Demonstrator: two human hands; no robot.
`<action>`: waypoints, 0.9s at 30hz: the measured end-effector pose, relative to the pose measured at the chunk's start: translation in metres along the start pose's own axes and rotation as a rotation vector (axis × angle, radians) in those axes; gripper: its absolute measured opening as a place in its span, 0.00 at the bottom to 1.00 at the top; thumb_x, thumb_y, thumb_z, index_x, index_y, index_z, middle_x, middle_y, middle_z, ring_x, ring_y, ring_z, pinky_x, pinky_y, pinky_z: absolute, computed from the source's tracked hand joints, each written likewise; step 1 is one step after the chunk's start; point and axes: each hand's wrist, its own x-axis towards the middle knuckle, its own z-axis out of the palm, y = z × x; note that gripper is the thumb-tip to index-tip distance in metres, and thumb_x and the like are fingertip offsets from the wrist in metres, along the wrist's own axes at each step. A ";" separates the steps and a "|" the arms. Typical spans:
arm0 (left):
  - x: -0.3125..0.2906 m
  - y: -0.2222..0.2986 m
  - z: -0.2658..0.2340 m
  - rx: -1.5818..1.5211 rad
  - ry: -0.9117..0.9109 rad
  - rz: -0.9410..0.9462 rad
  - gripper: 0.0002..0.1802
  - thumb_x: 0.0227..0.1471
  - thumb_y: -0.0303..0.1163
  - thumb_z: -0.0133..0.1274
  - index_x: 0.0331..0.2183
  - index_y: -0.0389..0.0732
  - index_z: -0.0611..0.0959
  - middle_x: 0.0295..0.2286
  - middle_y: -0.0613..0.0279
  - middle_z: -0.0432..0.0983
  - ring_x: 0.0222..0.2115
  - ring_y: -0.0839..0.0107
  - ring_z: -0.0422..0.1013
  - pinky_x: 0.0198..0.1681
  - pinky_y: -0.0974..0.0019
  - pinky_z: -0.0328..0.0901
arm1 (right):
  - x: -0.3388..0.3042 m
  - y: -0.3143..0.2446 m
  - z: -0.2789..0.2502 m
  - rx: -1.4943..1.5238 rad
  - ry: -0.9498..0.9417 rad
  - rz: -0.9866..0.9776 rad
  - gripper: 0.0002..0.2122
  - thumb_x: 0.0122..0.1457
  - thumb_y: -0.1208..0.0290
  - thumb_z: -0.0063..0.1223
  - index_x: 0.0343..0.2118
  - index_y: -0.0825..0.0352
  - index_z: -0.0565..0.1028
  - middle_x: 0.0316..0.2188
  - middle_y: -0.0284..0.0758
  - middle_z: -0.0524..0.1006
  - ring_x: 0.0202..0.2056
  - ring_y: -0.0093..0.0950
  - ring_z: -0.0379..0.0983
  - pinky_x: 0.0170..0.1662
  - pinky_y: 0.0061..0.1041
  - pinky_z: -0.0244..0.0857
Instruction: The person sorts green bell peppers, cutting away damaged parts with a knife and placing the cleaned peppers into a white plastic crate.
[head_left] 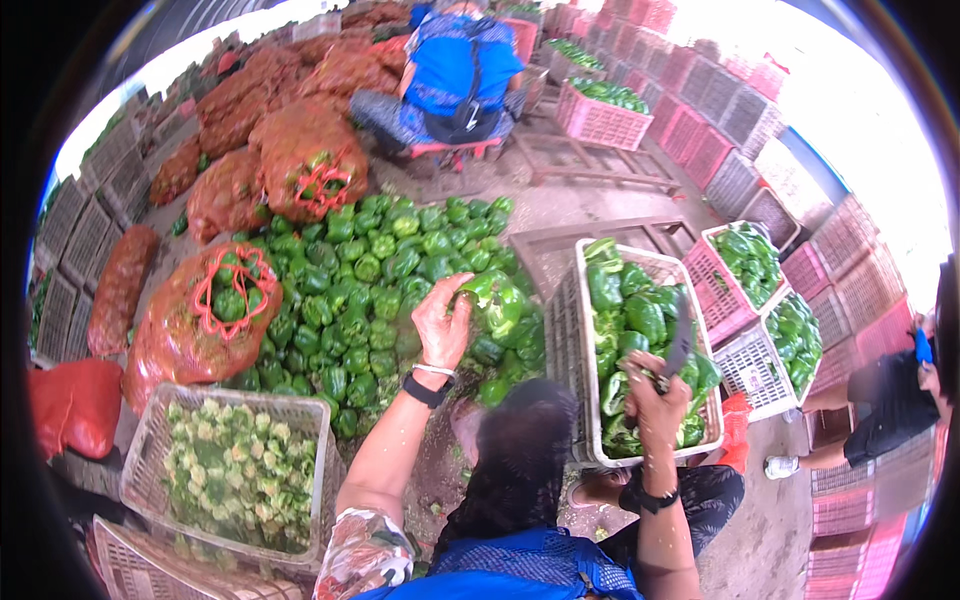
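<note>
The left hand (443, 322) pinches one glossy, lobed green pepper (497, 303) between thumb and fingers, above the near edge of a loose pile. The right hand (657, 397) is wrapped round the handle of one knife (680, 342), its flat, broad metal blade pointing up and away over a ribbed plastic crate (562, 350) of green peppers, some of them cut or broken. At the lower left, another slatted plastic crate (148, 445) holds pale, knobbly green pieces, too many to count.

Beyond the left hand spreads the pile of green peppers (365, 268), smooth, rounded and far too numerous to count. Just right of the crate under the knife stand two more filled crates, one pink (704, 283) and one white (741, 378). Left of and behind the pile, two bulging orange-red mesh sacks (165, 335) gape, their mouths ringed with red cord. Farther off, one person in a blue top (450, 65) sits with their back turned, and plastic crates stand in tall, latticed stacks (690, 130).
</note>
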 end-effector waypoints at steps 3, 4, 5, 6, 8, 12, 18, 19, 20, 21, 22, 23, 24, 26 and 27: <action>0.016 0.054 0.013 -0.111 -0.072 0.148 0.13 0.46 0.22 0.52 0.38 0.36 0.81 0.34 0.54 0.78 0.36 0.65 0.75 0.41 0.68 0.66 | 0.006 -0.017 0.019 -0.097 -0.079 -0.279 0.20 0.45 0.74 0.65 0.43 0.70 0.75 0.36 0.34 0.79 0.35 0.22 0.74 0.41 0.23 0.67; 0.017 0.071 0.020 -0.129 -0.149 0.178 0.13 0.46 0.22 0.52 0.38 0.35 0.80 0.33 0.54 0.78 0.35 0.64 0.75 0.41 0.68 0.66 | 0.003 -0.032 0.019 -0.133 -0.125 -0.337 0.24 0.43 0.73 0.67 0.45 0.71 0.74 0.37 0.35 0.79 0.35 0.23 0.75 0.40 0.23 0.67; 0.017 0.088 0.027 -0.144 -0.225 0.210 0.13 0.46 0.22 0.51 0.38 0.35 0.80 0.33 0.54 0.78 0.35 0.64 0.74 0.41 0.68 0.66 | 0.004 -0.031 0.019 -0.159 -0.100 -0.431 0.27 0.43 0.72 0.68 0.47 0.71 0.72 0.37 0.36 0.79 0.36 0.24 0.74 0.41 0.23 0.67; 0.016 0.101 0.031 -0.176 -0.272 0.213 0.13 0.46 0.21 0.51 0.38 0.35 0.80 0.34 0.54 0.77 0.35 0.64 0.74 0.41 0.68 0.66 | 0.005 -0.030 0.024 -0.134 -0.057 -0.507 0.26 0.44 0.73 0.67 0.47 0.71 0.72 0.34 0.36 0.79 0.32 0.22 0.74 0.37 0.22 0.67; 0.010 0.129 0.040 -0.216 -0.347 0.201 0.14 0.46 0.20 0.51 0.38 0.34 0.80 0.34 0.54 0.77 0.35 0.64 0.74 0.40 0.68 0.66 | 0.000 -0.031 0.015 -0.129 0.014 -0.570 0.25 0.45 0.73 0.66 0.47 0.71 0.72 0.31 0.35 0.79 0.28 0.21 0.73 0.34 0.21 0.67; -0.011 0.148 0.056 -0.491 -0.534 -0.129 0.19 0.44 0.14 0.48 0.41 0.35 0.79 0.35 0.59 0.77 0.36 0.70 0.73 0.41 0.71 0.66 | -0.015 -0.029 0.002 0.156 -0.019 -0.177 0.21 0.50 0.75 0.60 0.48 0.71 0.72 0.22 0.28 0.74 0.17 0.14 0.65 0.21 0.16 0.61; -0.043 0.149 0.071 -0.847 -0.523 -0.571 0.18 0.46 0.12 0.49 0.42 0.33 0.78 0.34 0.64 0.78 0.33 0.79 0.72 0.39 0.74 0.67 | -0.027 -0.028 -0.022 0.168 -0.089 -0.139 0.20 0.51 0.73 0.58 0.48 0.69 0.72 0.25 0.30 0.75 0.17 0.17 0.67 0.21 0.19 0.61; -0.043 0.151 0.070 -0.846 -0.523 -0.571 0.18 0.46 0.12 0.49 0.42 0.33 0.78 0.34 0.64 0.78 0.33 0.79 0.72 0.39 0.74 0.67 | -0.028 -0.028 -0.029 -0.017 -0.052 -0.279 0.20 0.50 0.74 0.57 0.48 0.69 0.72 0.29 0.34 0.76 0.23 0.25 0.69 0.26 0.23 0.63; -0.042 0.152 0.068 -0.797 -0.517 -0.541 0.18 0.46 0.13 0.49 0.42 0.33 0.78 0.33 0.65 0.78 0.32 0.80 0.72 0.38 0.75 0.67 | -0.029 -0.028 -0.035 -0.202 -0.015 -0.418 0.20 0.48 0.75 0.56 0.47 0.69 0.71 0.32 0.38 0.76 0.28 0.32 0.71 0.31 0.28 0.64; -0.042 0.155 0.067 -0.754 -0.511 -0.513 0.17 0.46 0.13 0.49 0.41 0.33 0.78 0.33 0.65 0.78 0.32 0.80 0.72 0.38 0.75 0.67 | -0.030 -0.029 -0.041 -0.395 0.025 -0.556 0.21 0.46 0.76 0.54 0.47 0.68 0.71 0.36 0.42 0.76 0.34 0.39 0.72 0.36 0.33 0.66; -0.041 0.158 0.066 -0.732 -0.514 -0.503 0.16 0.46 0.13 0.49 0.40 0.33 0.79 0.32 0.65 0.78 0.31 0.80 0.71 0.36 0.75 0.66 | -0.031 -0.030 -0.043 -0.718 0.097 -0.777 0.19 0.43 0.75 0.53 0.43 0.67 0.72 0.34 0.39 0.74 0.34 0.39 0.70 0.38 0.34 0.64; -0.041 0.160 0.066 -0.736 -0.515 -0.502 0.16 0.46 0.13 0.49 0.40 0.33 0.79 0.32 0.65 0.78 0.31 0.80 0.71 0.36 0.75 0.66 | -0.033 -0.032 -0.045 -0.722 0.098 -0.778 0.19 0.43 0.75 0.53 0.43 0.67 0.72 0.34 0.39 0.74 0.34 0.39 0.70 0.38 0.34 0.64; -0.041 0.160 0.064 -0.683 -0.525 -0.460 0.17 0.46 0.13 0.49 0.40 0.33 0.79 0.31 0.66 0.78 0.31 0.81 0.71 0.36 0.75 0.65 | -0.037 -0.036 -0.047 -0.778 0.058 -0.768 0.18 0.43 0.73 0.54 0.41 0.66 0.72 0.33 0.39 0.73 0.34 0.39 0.69 0.38 0.34 0.63; -0.042 0.159 0.061 -0.630 -0.534 -0.419 0.17 0.45 0.13 0.49 0.40 0.33 0.79 0.31 0.67 0.78 0.30 0.81 0.70 0.35 0.76 0.65 | -0.039 -0.027 -0.046 -0.834 0.001 -0.717 0.19 0.43 0.69 0.55 0.41 0.65 0.71 0.34 0.40 0.72 0.36 0.40 0.68 0.39 0.35 0.62; -0.042 0.160 0.059 -0.603 -0.533 -0.398 0.17 0.45 0.13 0.49 0.39 0.33 0.79 0.30 0.68 0.77 0.30 0.82 0.69 0.35 0.76 0.64 | -0.038 -0.022 -0.046 -0.837 0.001 -0.715 0.19 0.43 0.69 0.55 0.41 0.65 0.71 0.34 0.40 0.72 0.36 0.40 0.68 0.39 0.35 0.62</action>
